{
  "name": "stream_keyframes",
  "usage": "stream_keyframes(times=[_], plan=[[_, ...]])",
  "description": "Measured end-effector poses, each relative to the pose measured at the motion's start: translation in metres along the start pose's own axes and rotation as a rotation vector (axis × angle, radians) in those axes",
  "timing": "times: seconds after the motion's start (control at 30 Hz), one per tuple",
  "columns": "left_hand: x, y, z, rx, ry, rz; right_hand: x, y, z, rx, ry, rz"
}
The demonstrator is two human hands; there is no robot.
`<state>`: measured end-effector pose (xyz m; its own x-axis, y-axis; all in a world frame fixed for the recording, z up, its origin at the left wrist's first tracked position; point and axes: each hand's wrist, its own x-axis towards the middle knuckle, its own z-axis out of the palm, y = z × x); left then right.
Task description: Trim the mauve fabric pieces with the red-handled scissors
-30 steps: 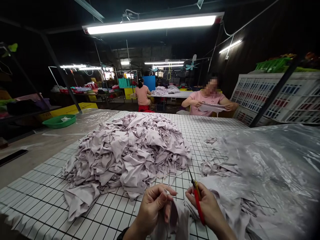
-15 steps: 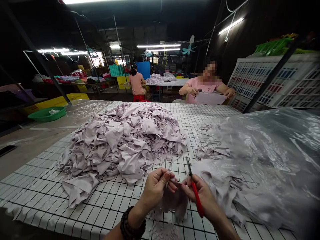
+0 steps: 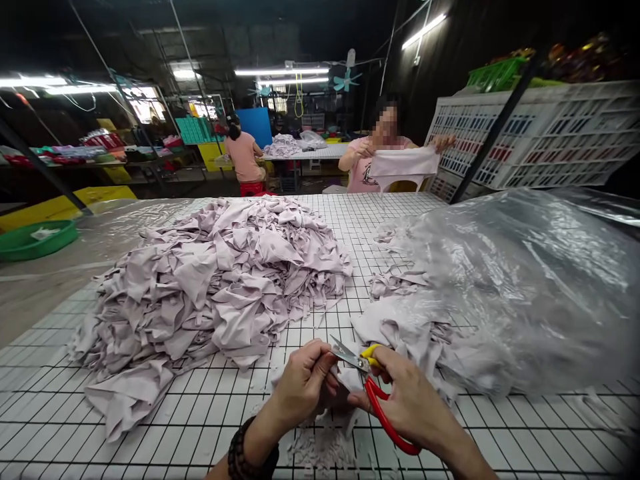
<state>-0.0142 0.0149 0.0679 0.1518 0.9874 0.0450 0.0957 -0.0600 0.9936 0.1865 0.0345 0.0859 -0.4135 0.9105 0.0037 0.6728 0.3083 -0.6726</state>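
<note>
My left hand (image 3: pixel 306 381), a dark bead bracelet on its wrist, is closed on a small pale lilac garment (image 3: pixel 345 390) that hangs below the fingers. In my right hand (image 3: pixel 400 393) is a pair of scissors (image 3: pixel 361 362) with red and yellow handles. Its blades are parted and point left, close to the fingertips of my left hand. Whether they touch the fabric I cannot tell. Small fabric trimmings (image 3: pixel 323 448) lie on the table beneath both hands. A large heap of lilac garments (image 3: pixel 225 267) rises just beyond my left hand.
The table has a white, black-gridded cover (image 3: pixel 200 413). Clear plastic sheeting (image 3: pixel 525 287) lies over more garments on the right. A green basin (image 3: pixel 40 240) stands at far left. Across the table, a person (image 3: pixel 387 147) holds up a lilac garment; white crates (image 3: pixel 520 133) are stacked behind at right.
The scissors have turned from upright to pointing left, and their blades now show parted near my left hand. The view has swung right. The person opposite has raised and spread the garment.
</note>
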Motion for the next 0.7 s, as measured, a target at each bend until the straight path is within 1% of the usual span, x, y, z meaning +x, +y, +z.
stream_keyframes(times=[0.23,0.47,0.7], plan=[[-0.0031,0.0015,0.0018,-0.014,-0.050,0.007,-0.0001,-0.0069,0.0003,-0.056,0.021,-0.019],[-0.0036,0.0027,0.0001,-0.003,-0.076,-0.014,-0.0013,-0.0025,0.0033,-0.094,0.049,-0.040],[-0.0039,0.0044,0.0014,-0.063,-0.096,-0.041,-0.0023,0.0025,0.0054,-0.145,0.062,-0.050]])
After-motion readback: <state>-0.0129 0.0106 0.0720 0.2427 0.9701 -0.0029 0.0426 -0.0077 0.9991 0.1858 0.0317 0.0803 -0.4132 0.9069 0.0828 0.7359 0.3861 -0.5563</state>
